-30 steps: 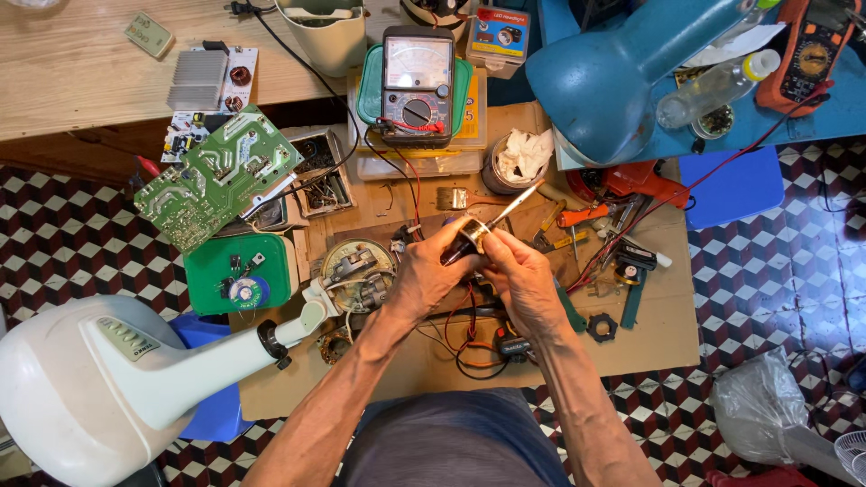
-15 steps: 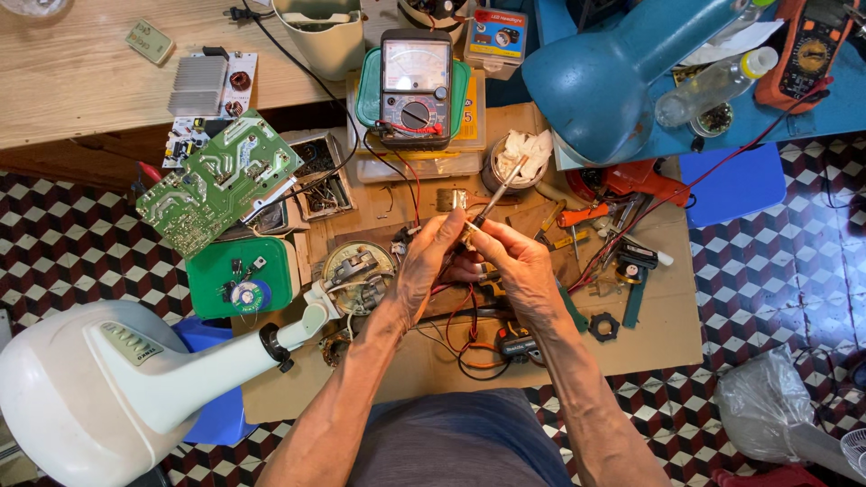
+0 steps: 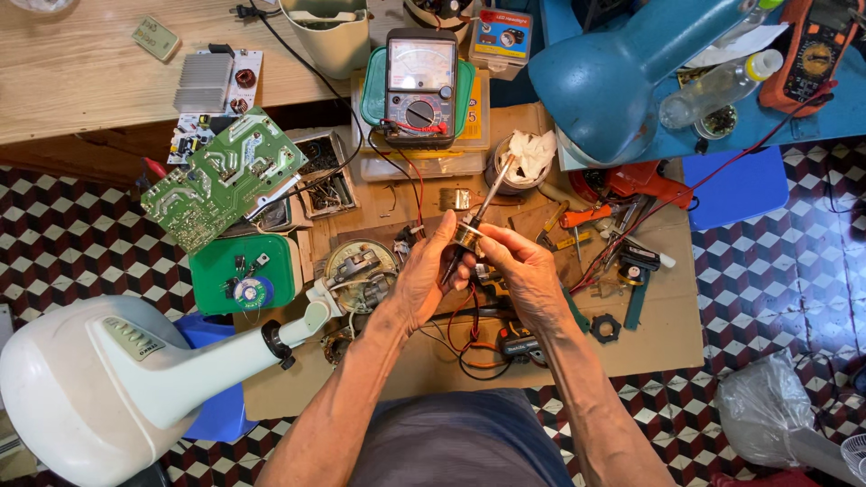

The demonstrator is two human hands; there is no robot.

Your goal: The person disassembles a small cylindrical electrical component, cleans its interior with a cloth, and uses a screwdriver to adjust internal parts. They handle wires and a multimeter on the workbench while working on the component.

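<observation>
My left hand and my right hand meet over the middle of the cardboard-covered worktable. Together they grip a small motor rotor, a brass-coloured drum on a thin metal shaft that points up and away towards a cup of white rag. The fingers of both hands close around the drum. Red and black wires lie under the hands. A disassembled fan motor sits just left of my left hand.
A white fan base lies at the lower left. A green circuit board, an analog multimeter, a blue lamp head, an orange multimeter, a plastic bottle and hand tools surround the work area.
Both hands have shifted slightly and turned the rotor, so its shaft now points more steeply up towards the rag cup. Nothing was let go.
</observation>
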